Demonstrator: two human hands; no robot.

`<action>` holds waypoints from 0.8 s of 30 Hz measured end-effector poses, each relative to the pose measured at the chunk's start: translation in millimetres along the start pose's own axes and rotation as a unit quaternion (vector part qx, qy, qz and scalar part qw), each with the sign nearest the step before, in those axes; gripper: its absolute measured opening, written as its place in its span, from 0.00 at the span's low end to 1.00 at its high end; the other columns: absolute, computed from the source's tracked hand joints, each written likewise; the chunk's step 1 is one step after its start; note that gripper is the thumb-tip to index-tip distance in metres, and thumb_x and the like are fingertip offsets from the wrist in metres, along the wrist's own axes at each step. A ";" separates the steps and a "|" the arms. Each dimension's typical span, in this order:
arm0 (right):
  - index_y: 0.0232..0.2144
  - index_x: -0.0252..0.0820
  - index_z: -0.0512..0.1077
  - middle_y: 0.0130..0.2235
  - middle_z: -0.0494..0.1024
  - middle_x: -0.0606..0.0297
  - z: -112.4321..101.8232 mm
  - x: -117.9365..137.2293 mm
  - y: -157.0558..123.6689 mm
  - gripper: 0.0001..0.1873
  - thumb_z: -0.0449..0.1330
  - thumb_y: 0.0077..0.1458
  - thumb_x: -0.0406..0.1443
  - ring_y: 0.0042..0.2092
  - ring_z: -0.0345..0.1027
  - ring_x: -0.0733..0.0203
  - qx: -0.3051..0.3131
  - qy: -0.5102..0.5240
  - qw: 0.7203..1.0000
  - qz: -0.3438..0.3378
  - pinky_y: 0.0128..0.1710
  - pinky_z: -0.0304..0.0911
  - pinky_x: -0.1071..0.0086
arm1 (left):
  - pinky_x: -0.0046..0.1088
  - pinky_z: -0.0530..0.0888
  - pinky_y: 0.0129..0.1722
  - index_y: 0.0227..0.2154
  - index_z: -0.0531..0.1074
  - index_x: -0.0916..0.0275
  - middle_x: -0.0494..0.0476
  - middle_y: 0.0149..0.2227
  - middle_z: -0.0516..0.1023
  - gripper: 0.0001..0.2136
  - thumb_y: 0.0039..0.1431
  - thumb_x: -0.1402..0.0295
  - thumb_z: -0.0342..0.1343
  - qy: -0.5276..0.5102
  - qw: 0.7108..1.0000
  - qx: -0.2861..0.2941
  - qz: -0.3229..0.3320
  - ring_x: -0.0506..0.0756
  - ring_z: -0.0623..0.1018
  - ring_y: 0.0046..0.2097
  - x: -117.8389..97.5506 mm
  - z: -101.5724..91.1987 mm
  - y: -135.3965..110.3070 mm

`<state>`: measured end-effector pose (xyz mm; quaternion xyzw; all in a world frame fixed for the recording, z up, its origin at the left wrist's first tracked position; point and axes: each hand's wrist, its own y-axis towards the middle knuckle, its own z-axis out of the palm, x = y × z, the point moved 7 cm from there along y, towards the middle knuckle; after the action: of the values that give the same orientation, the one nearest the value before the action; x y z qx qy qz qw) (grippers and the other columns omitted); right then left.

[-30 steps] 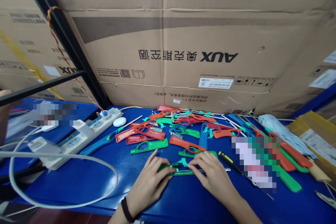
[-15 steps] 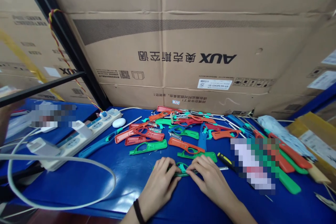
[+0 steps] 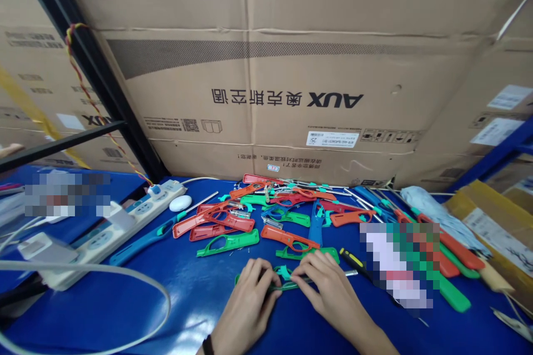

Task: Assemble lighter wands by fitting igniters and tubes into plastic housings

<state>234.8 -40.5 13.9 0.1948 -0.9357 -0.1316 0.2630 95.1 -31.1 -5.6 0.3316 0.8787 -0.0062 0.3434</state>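
One green casing (image 3: 288,287) at the front centre of the bench (image 3: 166,324), left hand (image 3: 252,302) gripping one end, right hand (image 3: 327,291) pinching its teal trigger (image 3: 284,272), judged part-assembled; loose shells (image 3: 278,234) beyond seemingly outstanding, whole-looking lighters (image 3: 460,245) at right seemingly complete.

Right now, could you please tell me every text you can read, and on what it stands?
"AUX 奥克斯空调": upside down, large carton.
"AUX": upside down, left carton.
"谢谢您!": upside down, large carton.
Too small or blurred: central white label, other carton print.
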 end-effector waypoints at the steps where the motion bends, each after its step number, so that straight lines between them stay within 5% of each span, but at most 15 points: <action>1: 0.31 0.44 0.70 0.32 0.74 0.69 -0.8 -0.2 0.8 0.04 0.59 0.58 0.31 0.36 0.65 0.59 -0.004 -0.005 1.000 0.001 0.38 0.55 0.64 | 0.42 0.67 0.50 0.37 0.66 0.59 0.58 0.42 0.68 0.05 0.63 0.74 0.47 -0.001 1.000 0.002 0.000 0.58 0.70 0.44 0.7 0.5 -0.1; 24: 0.32 0.44 0.72 0.34 0.75 0.70 -2.1 -3.1 1.3 0.01 0.60 0.57 0.33 0.39 0.67 0.63 0.012 -0.048 0.999 0.010 0.44 0.56 0.67 | 0.33 0.71 0.43 0.38 0.69 0.58 0.57 0.41 0.67 0.04 0.64 0.71 0.49 0.012 0.999 -0.015 0.030 0.57 0.69 0.43 5.9 2.1 1.7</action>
<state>238.0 -38.3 14.7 0.1819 -0.9507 -0.1267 0.2168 94.2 -26.8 -10.4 0.3523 0.8725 0.0212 0.3379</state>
